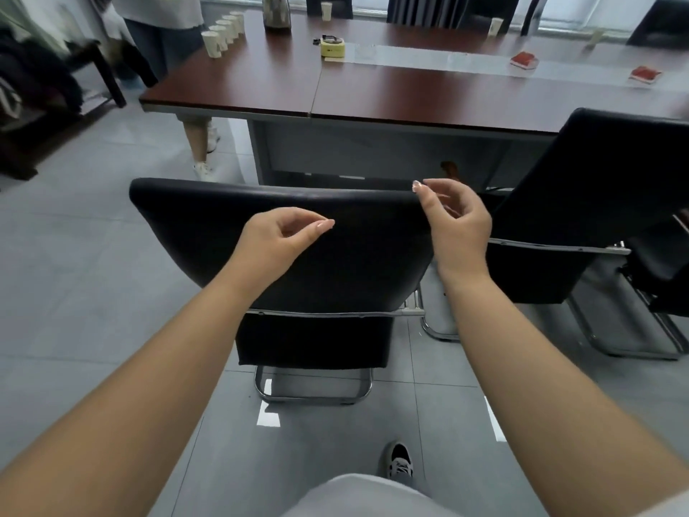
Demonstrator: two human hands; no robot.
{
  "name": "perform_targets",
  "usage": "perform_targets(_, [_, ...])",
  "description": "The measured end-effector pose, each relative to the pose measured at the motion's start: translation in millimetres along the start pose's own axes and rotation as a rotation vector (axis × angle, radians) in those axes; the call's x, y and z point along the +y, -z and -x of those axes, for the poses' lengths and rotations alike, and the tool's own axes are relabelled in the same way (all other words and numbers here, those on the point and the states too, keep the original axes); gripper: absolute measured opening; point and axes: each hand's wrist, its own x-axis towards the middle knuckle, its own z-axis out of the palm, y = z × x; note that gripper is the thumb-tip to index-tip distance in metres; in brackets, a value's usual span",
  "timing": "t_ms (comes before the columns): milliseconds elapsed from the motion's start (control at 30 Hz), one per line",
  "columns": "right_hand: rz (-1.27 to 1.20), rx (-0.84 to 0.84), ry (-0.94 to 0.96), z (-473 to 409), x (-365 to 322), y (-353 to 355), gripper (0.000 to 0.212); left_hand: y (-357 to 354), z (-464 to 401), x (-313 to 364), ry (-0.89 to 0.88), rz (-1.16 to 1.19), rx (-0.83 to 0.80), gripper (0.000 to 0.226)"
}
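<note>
A black padded chair (208, 225) with a chrome sled frame stands with its back toward me, facing the long table (391, 87). My left hand (276, 240) hovers in front of the chair's backrest, fingers loosely curled, holding nothing. My right hand (458, 225) is at the backrest's top right corner, fingers relaxed and slightly curled, empty; whether a fingertip touches the edge I cannot tell.
A second black chair (596, 203) stands tilted at the right. On the table are several paper cups (223, 35), a yellow tape dispenser (333, 47), and two red pads (524, 60). A person (167, 39) stands at the table's left end. Grey tiled floor lies around me.
</note>
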Motion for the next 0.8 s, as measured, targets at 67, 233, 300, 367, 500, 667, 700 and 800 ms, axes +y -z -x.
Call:
perform_targets(67, [-0.041, -0.049, -0.04, 15, 4, -2, 0.006, 0, 5, -9, 0.064, 0.042, -0.014, 0.005])
perform_targets(233, [0.016, -0.285, -0.262, 56, 35, -15, 0.004, -6, 24, -39, 0.26, 0.174, 0.001, 0.011])
perform_targets(300, [0.036, -0.377, -0.365, 67, 47, -21, 0.006, -8, 32, -51, 0.332, 0.179, 0.029, 0.016])
perform_targets(367, [0.072, -0.468, -0.442, 74, 56, -23, 0.005, -11, 39, -60, 0.406, 0.196, 0.05, 0.018])
perform_targets(500, [0.088, -0.53, -0.555, 70, 68, -15, 0.003, -25, 44, -64, 0.504, 0.222, 0.042, 0.02])
perform_targets(667, [0.032, -0.546, -0.609, 55, 81, 13, 0.004, -74, 40, -58, 0.572, 0.243, -0.017, 0.019])
perform_targets(700, [0.027, -0.54, -0.614, 47, 88, 25, 0.005, -91, 36, -56, 0.586, 0.242, -0.041, 0.019])
perform_targets(800, [0.022, -0.495, -0.643, 19, 107, 62, 0.01, -142, 20, -49, 0.642, 0.253, -0.055, 0.019])
